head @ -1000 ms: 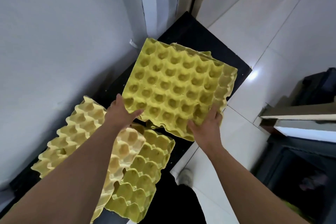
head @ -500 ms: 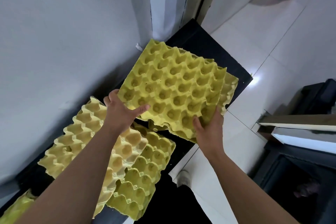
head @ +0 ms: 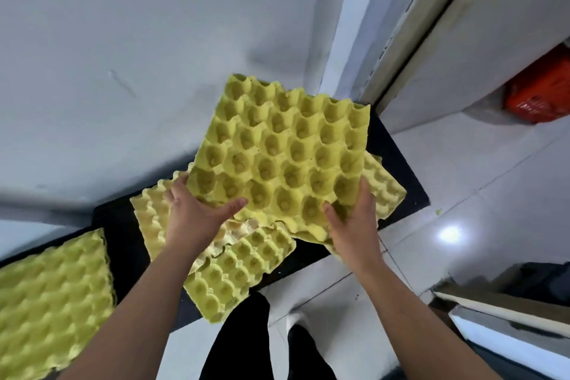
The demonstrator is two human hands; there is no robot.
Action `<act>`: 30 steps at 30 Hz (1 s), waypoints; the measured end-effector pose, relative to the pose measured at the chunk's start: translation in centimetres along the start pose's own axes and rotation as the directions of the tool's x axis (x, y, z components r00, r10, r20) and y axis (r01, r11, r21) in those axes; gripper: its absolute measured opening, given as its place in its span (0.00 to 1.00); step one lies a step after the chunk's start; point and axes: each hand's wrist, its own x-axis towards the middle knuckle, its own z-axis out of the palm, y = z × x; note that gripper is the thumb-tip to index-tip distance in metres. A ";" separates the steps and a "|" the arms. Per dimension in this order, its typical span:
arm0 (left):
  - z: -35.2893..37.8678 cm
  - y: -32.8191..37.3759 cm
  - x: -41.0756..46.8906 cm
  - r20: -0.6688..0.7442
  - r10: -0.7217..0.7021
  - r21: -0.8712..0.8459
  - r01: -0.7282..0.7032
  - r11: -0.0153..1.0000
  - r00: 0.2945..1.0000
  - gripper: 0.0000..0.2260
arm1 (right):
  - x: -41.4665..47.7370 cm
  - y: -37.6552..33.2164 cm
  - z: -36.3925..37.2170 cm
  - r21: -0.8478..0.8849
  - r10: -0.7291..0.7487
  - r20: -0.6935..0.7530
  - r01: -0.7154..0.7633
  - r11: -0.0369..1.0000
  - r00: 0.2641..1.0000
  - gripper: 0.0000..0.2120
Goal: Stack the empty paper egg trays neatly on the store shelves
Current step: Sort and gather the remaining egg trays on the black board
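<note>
A yellow paper egg tray (head: 283,151) is held tilted above a black shelf (head: 398,157). My left hand (head: 194,213) grips its near left corner, thumb on top. My right hand (head: 354,219) grips the near right edge. Another yellow tray (head: 385,191) lies under it, sticking out to the right. Two overlapping trays lie below my left hand: a pale one (head: 151,213) and a greener one (head: 240,268). A further tray (head: 52,296) lies at the far left.
A white wall rises right behind the shelf. A pale door frame (head: 410,25) stands at the shelf's far end. White tiled floor (head: 462,194) lies to the right, with an orange crate (head: 539,92) beyond. My dark trouser legs (head: 246,339) show at the bottom. A dark cabinet edge (head: 509,311) sits lower right.
The held tray has lifted and turned squarer to me, away from the tray beneath it. The view has shifted, bringing the far-left tray into sight.
</note>
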 end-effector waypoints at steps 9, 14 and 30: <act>-7.2 -7.5 -14.4 -0.311 -0.207 -0.225 0.139 0.964 0.928 0.52 | -8.6 -5.5 0.6 -0.072 -0.320 0.276 0.352 0.933 0.906 0.40; -11.5 -13.0 -21.0 -0.432 -0.357 -0.374 0.195 0.907 0.828 0.53 | -14.2 -9.3 4.1 -0.076 -0.449 0.396 0.516 0.853 0.801 0.39; -30.7 -38.1 -41.2 -0.679 -0.566 -0.602 0.086 0.794 0.467 0.43 | -42.5 -20.4 25.0 0.163 -0.591 0.697 0.712 0.683 0.406 0.37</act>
